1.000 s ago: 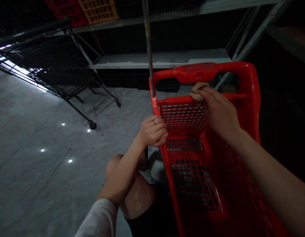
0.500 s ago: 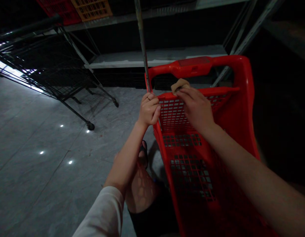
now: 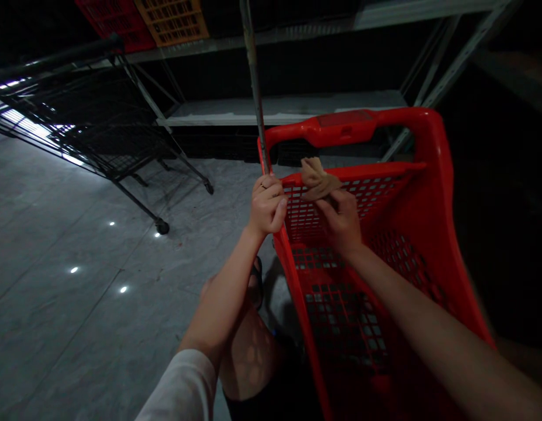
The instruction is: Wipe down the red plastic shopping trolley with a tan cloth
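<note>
A red plastic shopping cart (image 3: 385, 169) with grid-like walls fills the centre right. My left hand (image 3: 268, 204), wearing a ring, is closed around the cart's left edge, at the foot of an upright metal pole (image 3: 255, 88). Whether its fingers also take in the pole, I cannot tell. Between the thumb and fingers of my right hand (image 3: 343, 222) is a crumpled tan cloth (image 3: 317, 180). This hand is over the cart's inside, and the cloth lies in front of the upper rim of the grid panel, below the handle.
To the left stands a dark metal cart (image 3: 99, 128) on casters. Behind is a metal shelf rack (image 3: 288, 108), with a yellow crate (image 3: 174, 20) and a red crate (image 3: 117, 23) on its upper level. My leg (image 3: 248, 356) is close against the red cart's left side.
My right hand and the cloth have moved down from the panel's top rim toward the inside of the cart. My left hand keeps its hold. The view has shifted slightly.
</note>
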`<state>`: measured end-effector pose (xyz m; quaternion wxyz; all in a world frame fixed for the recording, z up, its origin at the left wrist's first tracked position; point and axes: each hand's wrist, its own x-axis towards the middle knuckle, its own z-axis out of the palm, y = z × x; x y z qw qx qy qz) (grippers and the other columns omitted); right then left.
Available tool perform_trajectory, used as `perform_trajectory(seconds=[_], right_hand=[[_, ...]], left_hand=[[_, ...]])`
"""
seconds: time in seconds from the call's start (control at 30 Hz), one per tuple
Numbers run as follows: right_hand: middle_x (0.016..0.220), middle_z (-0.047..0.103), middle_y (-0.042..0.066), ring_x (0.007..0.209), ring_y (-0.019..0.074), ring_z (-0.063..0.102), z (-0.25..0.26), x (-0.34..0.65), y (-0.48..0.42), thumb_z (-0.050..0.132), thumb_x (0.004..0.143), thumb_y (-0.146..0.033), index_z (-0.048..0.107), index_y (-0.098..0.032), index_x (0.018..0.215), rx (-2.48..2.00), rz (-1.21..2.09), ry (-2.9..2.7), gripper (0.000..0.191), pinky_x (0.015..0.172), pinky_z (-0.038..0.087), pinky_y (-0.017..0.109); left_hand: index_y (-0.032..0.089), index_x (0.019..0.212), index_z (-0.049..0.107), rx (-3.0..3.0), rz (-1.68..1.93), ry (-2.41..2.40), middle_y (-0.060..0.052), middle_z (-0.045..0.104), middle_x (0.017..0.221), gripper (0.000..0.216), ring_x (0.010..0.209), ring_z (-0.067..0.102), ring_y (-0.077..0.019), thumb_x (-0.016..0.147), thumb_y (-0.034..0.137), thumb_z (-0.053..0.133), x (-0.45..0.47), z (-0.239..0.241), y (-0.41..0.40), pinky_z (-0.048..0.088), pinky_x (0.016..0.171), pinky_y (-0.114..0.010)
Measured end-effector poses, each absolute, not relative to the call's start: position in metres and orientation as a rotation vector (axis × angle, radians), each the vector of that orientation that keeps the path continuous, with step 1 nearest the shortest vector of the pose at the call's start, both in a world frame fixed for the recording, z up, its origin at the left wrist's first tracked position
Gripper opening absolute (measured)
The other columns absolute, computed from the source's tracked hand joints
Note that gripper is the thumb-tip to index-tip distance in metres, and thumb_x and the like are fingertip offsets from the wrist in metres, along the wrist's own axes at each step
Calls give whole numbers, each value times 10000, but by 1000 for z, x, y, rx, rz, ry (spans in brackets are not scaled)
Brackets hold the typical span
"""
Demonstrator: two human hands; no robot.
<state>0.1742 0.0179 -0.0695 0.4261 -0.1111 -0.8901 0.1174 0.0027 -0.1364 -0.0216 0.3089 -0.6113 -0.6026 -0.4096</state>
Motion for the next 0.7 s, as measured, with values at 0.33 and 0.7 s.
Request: perform_trajectory(seconds=[0.33, 0.7], right_hand=[[1172, 712, 115, 1061, 268, 624, -123, 152, -22, 471, 1046, -192, 743, -252, 1211, -321, 464, -2405, 324, 939, 570, 417], [1489, 627, 90, 1279, 277, 616, -91, 155, -14, 556, 1026, -199, 649, -323, 1475, -311, 338, -2353, 475, 1046, 592, 443]], left_hand=[[234, 641, 536, -1627, -1185, -1515, -31, 596, 684, 546, 845, 643, -229, 1116, 378, 306, 5, -20, -136, 526, 995, -505], [233, 627, 506, -1604, -1190, -1553, -25, 587, 664, 558, 817, 622, -217, 1118, 392, 295, 8, -16, -139, 532, 973, -501]])
